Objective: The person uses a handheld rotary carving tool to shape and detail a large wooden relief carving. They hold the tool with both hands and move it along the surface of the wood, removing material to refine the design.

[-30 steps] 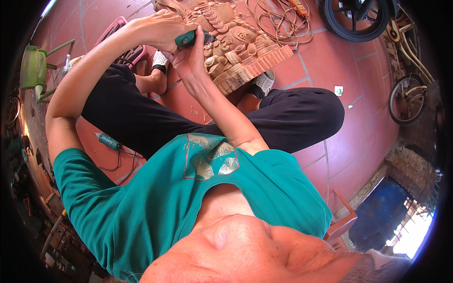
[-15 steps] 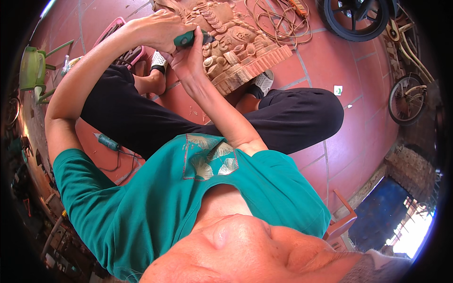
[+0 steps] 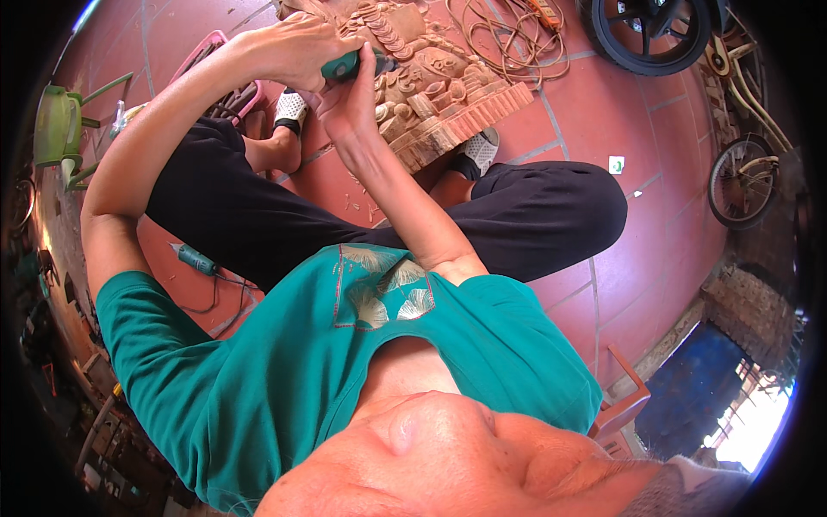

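Note:
Both of my hands are closed round a green handheld power tool (image 3: 341, 66), which looks like a small rotary grinder. My left hand (image 3: 297, 47) grips it from the left and above. From below, my right hand (image 3: 349, 103) wraps it, with a finger or thumb pointing up along its side. The tool's dark nose points right, at the carved wooden piece (image 3: 431, 82). That carving is brown, thick with rounded relief, and has a ridged lower edge. Whether the tip touches the wood is too small to tell. My hands hide the carving's left part.
A second green power tool (image 3: 196, 259) with a cord lies on the tiled floor at left. A coiled orange-brown cable (image 3: 508, 52) sits beyond the carving. Around are a pink basket (image 3: 250, 99), a green chair (image 3: 65, 129), a black wheel (image 3: 646, 34) and a bicycle wheel (image 3: 743, 183).
My hands and the tool have shifted very slightly up and tilted a little at the carving. The grip stays the same, and the carving has not moved.

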The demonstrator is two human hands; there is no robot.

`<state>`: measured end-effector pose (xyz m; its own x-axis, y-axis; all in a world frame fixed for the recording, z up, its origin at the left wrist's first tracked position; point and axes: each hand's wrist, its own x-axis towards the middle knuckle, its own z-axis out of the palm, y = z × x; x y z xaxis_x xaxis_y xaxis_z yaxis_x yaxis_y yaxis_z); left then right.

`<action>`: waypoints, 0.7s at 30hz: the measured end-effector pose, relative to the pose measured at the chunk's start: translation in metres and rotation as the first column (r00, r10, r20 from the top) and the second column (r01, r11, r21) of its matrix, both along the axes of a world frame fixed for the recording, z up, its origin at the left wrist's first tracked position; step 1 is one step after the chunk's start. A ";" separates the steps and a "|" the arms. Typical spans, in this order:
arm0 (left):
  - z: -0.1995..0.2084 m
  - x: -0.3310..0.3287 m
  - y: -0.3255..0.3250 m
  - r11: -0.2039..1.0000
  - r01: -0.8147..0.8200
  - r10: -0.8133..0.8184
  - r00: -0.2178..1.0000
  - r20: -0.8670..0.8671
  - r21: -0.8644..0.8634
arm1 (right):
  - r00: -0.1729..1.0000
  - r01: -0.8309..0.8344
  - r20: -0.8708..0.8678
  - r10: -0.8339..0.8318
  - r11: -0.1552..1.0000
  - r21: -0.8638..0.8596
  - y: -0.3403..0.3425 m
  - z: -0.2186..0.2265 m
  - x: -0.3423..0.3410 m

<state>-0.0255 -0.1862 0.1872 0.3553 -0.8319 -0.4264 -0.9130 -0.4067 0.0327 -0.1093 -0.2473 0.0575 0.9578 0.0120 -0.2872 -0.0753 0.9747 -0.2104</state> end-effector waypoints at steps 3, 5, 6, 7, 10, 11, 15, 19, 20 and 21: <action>-0.003 0.001 -0.001 1.000 0.005 -0.005 1.000 0.011 0.017 | 1.000 0.015 -0.001 -0.015 1.000 -0.012 -0.002 0.000 0.000; -0.002 0.000 -0.004 0.999 0.005 -0.006 1.000 0.027 0.041 | 1.000 0.015 -0.004 -0.015 1.000 -0.016 -0.003 0.000 0.000; -0.001 0.000 -0.005 0.999 0.005 -0.007 0.999 0.039 0.048 | 1.000 0.009 -0.007 -0.009 1.000 -0.017 -0.004 0.000 0.000; -0.001 -0.001 -0.005 0.999 0.005 -0.008 0.999 0.050 0.054 | 1.000 0.003 -0.010 -0.003 1.000 -0.018 -0.004 -0.001 0.000; -0.004 0.001 -0.003 0.998 0.031 -0.035 0.997 0.068 0.061 | 1.000 0.006 -0.011 -0.006 1.000 -0.017 -0.003 -0.002 0.001; -0.003 0.001 -0.002 0.999 0.035 -0.038 0.997 0.068 0.042 | 1.000 0.004 -0.009 -0.004 1.000 -0.013 -0.003 -0.002 0.001; 0.001 -0.002 -0.003 0.999 0.009 -0.011 0.999 0.051 0.044 | 1.000 -0.008 -0.002 0.008 1.000 0.009 -0.001 -0.002 -0.001; -0.001 -0.002 -0.001 0.999 -0.013 0.012 1.000 0.013 0.048 | 1.000 -0.022 -0.021 0.022 1.000 0.022 0.001 0.001 -0.003; -0.001 -0.002 0.001 0.999 -0.005 0.004 1.000 0.014 0.039 | 1.000 -0.020 -0.019 0.021 1.000 0.012 0.002 0.003 -0.005; -0.002 -0.002 0.002 1.000 0.003 -0.004 1.000 0.015 0.029 | 1.000 -0.019 -0.018 0.019 1.000 0.002 0.003 0.004 -0.006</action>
<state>-0.0273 -0.1842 0.1851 0.3591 -0.8204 -0.4450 -0.9147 -0.4040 0.0067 -0.1152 -0.2447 0.0619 0.9520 0.0305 -0.3047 -0.0975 0.9734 -0.2072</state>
